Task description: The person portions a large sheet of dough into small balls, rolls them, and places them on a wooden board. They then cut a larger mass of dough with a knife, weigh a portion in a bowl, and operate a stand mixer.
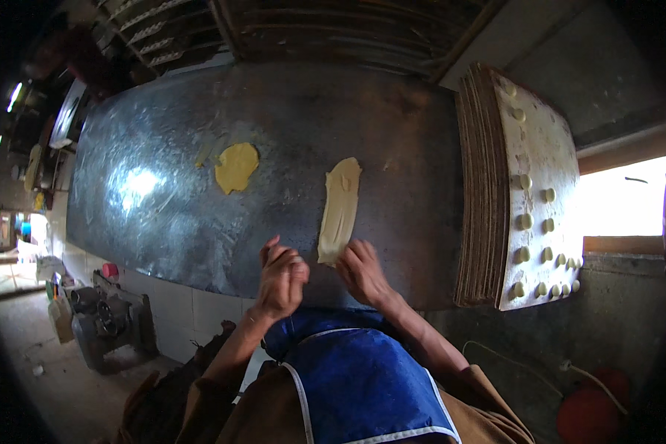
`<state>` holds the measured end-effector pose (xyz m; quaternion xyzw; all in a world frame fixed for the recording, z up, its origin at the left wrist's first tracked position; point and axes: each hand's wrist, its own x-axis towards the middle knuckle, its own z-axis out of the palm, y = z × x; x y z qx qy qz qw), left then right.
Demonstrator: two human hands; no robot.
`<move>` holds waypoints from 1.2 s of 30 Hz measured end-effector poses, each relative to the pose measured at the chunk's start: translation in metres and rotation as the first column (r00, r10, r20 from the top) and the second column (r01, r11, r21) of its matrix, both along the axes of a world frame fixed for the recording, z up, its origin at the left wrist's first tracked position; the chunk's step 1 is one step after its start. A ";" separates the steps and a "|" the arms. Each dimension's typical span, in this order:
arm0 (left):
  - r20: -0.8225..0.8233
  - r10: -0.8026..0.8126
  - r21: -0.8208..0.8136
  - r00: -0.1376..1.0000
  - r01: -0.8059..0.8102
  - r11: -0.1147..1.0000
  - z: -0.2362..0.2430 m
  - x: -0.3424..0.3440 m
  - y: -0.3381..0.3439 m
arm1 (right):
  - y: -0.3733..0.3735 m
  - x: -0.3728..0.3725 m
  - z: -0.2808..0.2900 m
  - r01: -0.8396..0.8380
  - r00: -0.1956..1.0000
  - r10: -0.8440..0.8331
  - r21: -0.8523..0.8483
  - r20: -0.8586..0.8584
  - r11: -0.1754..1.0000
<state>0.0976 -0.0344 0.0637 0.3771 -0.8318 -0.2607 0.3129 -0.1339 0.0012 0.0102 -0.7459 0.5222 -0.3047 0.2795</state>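
Note:
A long pale strip of smeared dough [340,200] lies lengthwise on the dark metal tabletop [407,200]. My right hand [363,272] is at its near end, fingers curled against the dough. My left hand [281,277] is closed just left of that end, near the table's front edge; whatever its fingers may hold is hidden. Farther back on the left, a flattened yellow dough piece [235,167] sits on the metal, apart from both hands.
A tall stack of boards [479,185], the top one bearing several small pale pieces, stands at the table's right end beside a window [623,200]. Dark racks [333,37] are behind the table. Metal equipment [107,318] and containers stand on the floor at left.

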 end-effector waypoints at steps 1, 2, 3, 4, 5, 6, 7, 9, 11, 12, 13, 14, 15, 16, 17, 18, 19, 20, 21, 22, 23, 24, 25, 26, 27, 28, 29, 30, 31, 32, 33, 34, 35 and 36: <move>-0.052 0.051 0.052 0.997 -0.049 0.997 -0.050 0.022 0.013 | 0.033 -0.021 -0.007 0.009 0.988 0.008 0.107 -0.154 0.994; 0.015 0.041 0.053 0.999 -0.042 0.998 -0.085 0.042 0.033 | 0.059 -0.045 -0.018 0.040 0.952 0.027 0.211 -0.304 0.977; 0.076 0.024 0.052 0.997 -0.028 0.998 -0.106 0.056 0.039 | 0.071 -0.071 -0.022 0.057 0.940 -0.001 0.154 -0.340 0.986; 0.203 0.100 -0.006 0.974 -0.101 0.995 -0.107 0.061 0.020 | 0.084 -0.095 -0.025 0.085 0.924 -0.042 0.096 -0.381 0.992; 0.325 0.180 -0.069 0.928 -0.167 0.984 -0.103 0.062 0.000 | 0.096 -0.104 -0.028 0.107 0.906 -0.077 0.048 -0.417 0.993; 0.435 0.265 -0.143 0.861 -0.224 0.964 -0.101 0.057 -0.020 | 0.082 -0.110 -0.045 0.294 0.849 -0.256 0.010 -0.463 0.956; 0.402 0.372 -0.162 0.836 -0.335 0.928 -0.100 0.037 -0.049 | 0.058 -0.113 -0.056 0.456 0.763 -0.404 -0.022 -0.505 0.890; 0.309 0.536 -0.130 0.786 -0.523 0.842 -0.107 0.006 -0.067 | 0.012 -0.075 -0.044 0.324 0.799 -0.452 -0.349 -0.397 0.879; 0.159 0.615 -0.003 0.773 -0.622 0.783 -0.126 -0.031 -0.056 | 0.002 -0.027 -0.051 0.369 0.831 -0.441 -0.257 -0.339 0.893; 0.126 0.520 0.007 0.845 -0.525 0.851 -0.123 -0.039 -0.034 | 0.005 -0.017 -0.062 0.431 0.836 -0.444 -0.113 -0.322 0.895; 0.093 0.420 0.016 0.903 -0.423 0.906 -0.120 -0.037 -0.003 | 0.030 -0.026 -0.083 0.360 0.891 -0.364 -0.064 -0.272 0.931; 0.078 0.331 0.013 0.940 -0.333 0.943 -0.119 -0.026 0.006 | 0.069 -0.045 -0.110 0.280 0.937 -0.276 -0.014 -0.213 0.960; 0.071 0.246 0.007 0.967 -0.247 0.969 -0.121 -0.004 0.009 | 0.079 -0.066 -0.115 0.225 0.953 -0.215 0.021 -0.215 0.974; 0.055 0.149 0.006 0.987 -0.149 0.989 -0.125 0.014 0.004 | 0.089 -0.089 -0.120 0.176 0.962 -0.160 0.057 -0.222 0.983; 0.119 0.146 0.077 0.982 -0.156 0.985 -0.119 0.024 -0.022 | 0.074 -0.125 -0.116 0.176 0.941 -0.141 0.089 -0.307 0.980; 0.121 0.239 0.008 0.964 -0.241 0.970 -0.120 0.023 -0.050 | 0.054 -0.128 -0.109 0.190 0.921 -0.168 0.028 -0.352 0.981; 0.120 0.335 -0.066 0.935 -0.329 0.942 -0.121 0.022 -0.068 | 0.031 -0.129 -0.101 0.194 0.901 -0.190 -0.031 -0.390 0.981; 0.121 0.375 -0.108 0.919 -0.363 0.925 -0.127 0.012 -0.063 | 0.005 -0.099 -0.083 0.237 0.874 -0.289 -0.177 -0.391 0.955; 0.125 0.420 -0.153 0.899 -0.401 0.903 -0.132 -0.009 -0.050 | -0.009 -0.076 -0.070 0.270 0.845 -0.382 -0.318 -0.374 0.909; 0.092 0.383 -0.134 0.919 -0.370 0.920 -0.133 -0.013 -0.037 | 0.002 -0.066 -0.063 0.289 0.877 -0.339 -0.192 -0.341 0.938; 0.053 0.345 -0.114 0.937 -0.338 0.934 -0.132 -0.018 -0.025 | 0.023 -0.054 -0.055 0.295 0.903 -0.303 -0.071 -0.306 0.953; 0.016 0.309 -0.099 0.951 -0.306 0.947 -0.130 -0.023 -0.012 | 0.036 -0.046 -0.051 0.292 0.927 -0.267 0.059 -0.262 0.955; -0.012 0.211 -0.141 0.977 -0.210 0.967 -0.132 -0.012 -0.002 | 0.032 -0.055 -0.048 0.298 0.911 -0.269 0.050 -0.312 0.953; -0.036 0.107 -0.186 0.994 -0.112 0.976 -0.128 -0.005 -0.004 | 0.022 -0.073 -0.046 0.307 0.891 -0.272 0.040 -0.362 0.951; 0.166 0.162 -0.011 0.973 -0.162 0.987 -0.123 0.008 -0.014 | 0.009 -0.097 -0.042 0.315 0.869 -0.276 0.030 -0.411 0.949; 0.180 0.244 -0.011 0.953 -0.246 0.969 -0.122 0.010 -0.032 | -0.002 -0.115 -0.040 0.309 0.851 -0.265 0.026 -0.453 0.951; 0.195 0.319 -0.005 0.928 -0.324 0.946 -0.122 0.006 -0.060 | -0.006 -0.127 -0.039 0.307 0.830 -0.253 0.028 -0.497 0.951; 0.215 0.389 0.001 0.896 -0.399 0.917 -0.123 0.005 -0.071 | -0.004 -0.130 -0.040 0.306 0.809 -0.240 0.035 -0.537 0.952; 0.162 0.399 -0.064 0.903 -0.394 0.917 -0.130 0.005 -0.056 | 0.003 -0.107 -0.044 0.315 0.810 -0.322 -0.100 -0.490 0.944; 0.099 0.402 -0.130 0.910 -0.388 0.912 -0.140 -0.008 -0.037 | 0.013 -0.075 -0.049 0.327 0.806 -0.402 -0.238 -0.435 0.914; 0.047 0.356 -0.152 0.933 -0.345 0.926 -0.143 -0.013 -0.028 | 0.025 -0.070 -0.052 0.345 0.824 -0.425 -0.263 -0.376 0.901; -0.001 0.310 -0.179 0.951 -0.305 0.935 -0.143 -0.016 -0.019 | 0.037 -0.065 -0.055 0.357 0.841 -0.441 -0.291 -0.315 0.888; -0.021 0.219 -0.156 0.976 -0.219 0.963 -0.136 -0.009 -0.006 | 0.060 -0.081 -0.061 0.369 0.879 -0.408 -0.191 -0.248 0.910; -0.038 0.132 -0.142 0.991 -0.136 0.981 -0.130 -0.002 -0.001 | 0.063 -0.100 -0.068 0.395 0.889 -0.411 -0.117 -0.200 0.911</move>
